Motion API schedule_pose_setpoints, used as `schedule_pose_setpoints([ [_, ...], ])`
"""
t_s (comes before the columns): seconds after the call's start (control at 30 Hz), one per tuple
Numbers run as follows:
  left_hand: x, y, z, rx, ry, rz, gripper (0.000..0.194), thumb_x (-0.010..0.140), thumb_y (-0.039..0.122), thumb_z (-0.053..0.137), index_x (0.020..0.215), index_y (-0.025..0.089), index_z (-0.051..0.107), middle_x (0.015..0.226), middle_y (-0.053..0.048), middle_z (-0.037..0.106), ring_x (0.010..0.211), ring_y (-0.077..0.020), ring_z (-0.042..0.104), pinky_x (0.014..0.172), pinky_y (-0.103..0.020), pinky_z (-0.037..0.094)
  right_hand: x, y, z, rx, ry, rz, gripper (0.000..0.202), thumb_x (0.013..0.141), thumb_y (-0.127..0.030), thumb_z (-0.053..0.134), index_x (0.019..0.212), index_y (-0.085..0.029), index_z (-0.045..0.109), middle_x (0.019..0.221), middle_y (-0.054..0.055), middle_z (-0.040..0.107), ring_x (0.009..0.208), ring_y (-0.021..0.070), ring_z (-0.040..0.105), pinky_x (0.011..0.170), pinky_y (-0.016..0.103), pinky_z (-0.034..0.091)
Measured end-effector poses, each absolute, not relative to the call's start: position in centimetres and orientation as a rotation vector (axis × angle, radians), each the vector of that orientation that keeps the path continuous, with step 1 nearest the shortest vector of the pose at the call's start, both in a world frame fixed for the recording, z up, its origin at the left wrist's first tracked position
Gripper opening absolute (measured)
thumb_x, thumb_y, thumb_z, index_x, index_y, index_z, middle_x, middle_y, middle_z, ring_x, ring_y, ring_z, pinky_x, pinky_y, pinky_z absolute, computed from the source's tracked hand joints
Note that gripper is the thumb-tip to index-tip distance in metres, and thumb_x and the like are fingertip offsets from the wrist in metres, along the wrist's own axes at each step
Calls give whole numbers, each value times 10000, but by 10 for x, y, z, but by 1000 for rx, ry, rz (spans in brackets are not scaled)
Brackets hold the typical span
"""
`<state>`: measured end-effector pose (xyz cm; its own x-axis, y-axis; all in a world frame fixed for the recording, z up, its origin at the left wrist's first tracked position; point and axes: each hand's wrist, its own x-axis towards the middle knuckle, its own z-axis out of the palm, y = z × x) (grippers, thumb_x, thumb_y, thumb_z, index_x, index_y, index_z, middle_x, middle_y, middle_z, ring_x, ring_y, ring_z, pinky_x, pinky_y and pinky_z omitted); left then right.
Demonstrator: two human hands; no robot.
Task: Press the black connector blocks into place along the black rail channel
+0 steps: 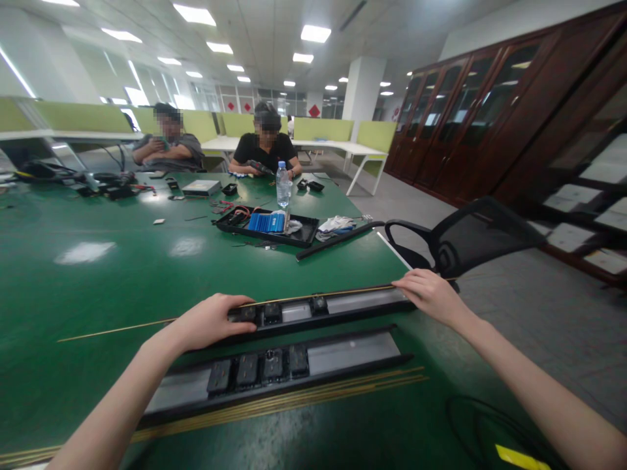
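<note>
Right grip [431, 297] pinches a thin brass-coloured rod [294, 298] near the right end of the farther black channel [362, 301]; left grip [208, 320] clasps that channel's walls. The rod follows its far edge, long axis left-right, extending leftward past the left grip over the green counter [147, 277].

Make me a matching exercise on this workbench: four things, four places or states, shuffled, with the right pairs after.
Things:
1. Left hand
2. Right hand
3. Water bottle
4. Nearer channel

Places or states:
A. Upright, with a blue cap
B. At the right end of the farther channel
C. Holds four black blocks
D. Over the farther channel, toward its left

Pairs: 1-D, 2-B, 3-A, 4-C
</note>
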<state>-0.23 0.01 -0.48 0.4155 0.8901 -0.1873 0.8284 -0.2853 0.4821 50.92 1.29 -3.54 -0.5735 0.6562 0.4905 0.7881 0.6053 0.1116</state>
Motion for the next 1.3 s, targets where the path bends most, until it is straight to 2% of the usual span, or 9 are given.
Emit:
schedule_pose_setpoints([
  [0.17,-2,0,-5,2200,1451,156,630,741,626,626,1235,239,680,1169,-66,726,1022,-288,675,891,-332,502,507,12,-31,-1241,-2443,-383,241,924,-236,560,1083,-219,740,934,75,733,877,214,662,772,368,554],
  [0.27,-3,0,-6,2210,1438,162,632,749,630,621,1244,241,677,1176,-64,724,1031,-287,674,889,-330,502,491,10,-26,-1211,-2434,-347,249,932,-236,556,1112,-216,727,963,74,736,912,220,659,818,389,551],
  [0.47,-3,0,-6,2175,1449,165,630,743,608,635,1259,250,671,1195,-67,716,1070,-295,661,908,-337,496,435,5,-10,-1043,-2444,-314,304,918,-194,566,1191,-242,692,1026,68,741,974,236,651,900,439,529],
  [0.67,-3,-1,-6,2211,1455,154,623,753,622,629,1254,254,671,1178,-71,721,1059,-294,664,885,-335,501,376,7,-8,-893,-2537,-271,357,939,-176,532,1278,-226,629,1079,83,721,1018,232,619,905,427,511],
  [0.87,-4,0,-7,2235,1460,139,607,767,624,622,1252,262,666,1177,-66,721,1056,-285,666,876,-318,498,343,12,-38,-766,-2467,-315,300,945,-97,474,1128,-204,686,925,69,725,880,199,619,871,407,496],
  [1.3,-5,1,-7,2242,1439,152,573,768,577,645,1247,264,670,1159,-58,727,1022,-278,673,871,-312,491,340,11,-52,-801,-2348,-143,275,934,-90,516,1131,-197,675,970,61,725,902,203,610,855,406,474],
])
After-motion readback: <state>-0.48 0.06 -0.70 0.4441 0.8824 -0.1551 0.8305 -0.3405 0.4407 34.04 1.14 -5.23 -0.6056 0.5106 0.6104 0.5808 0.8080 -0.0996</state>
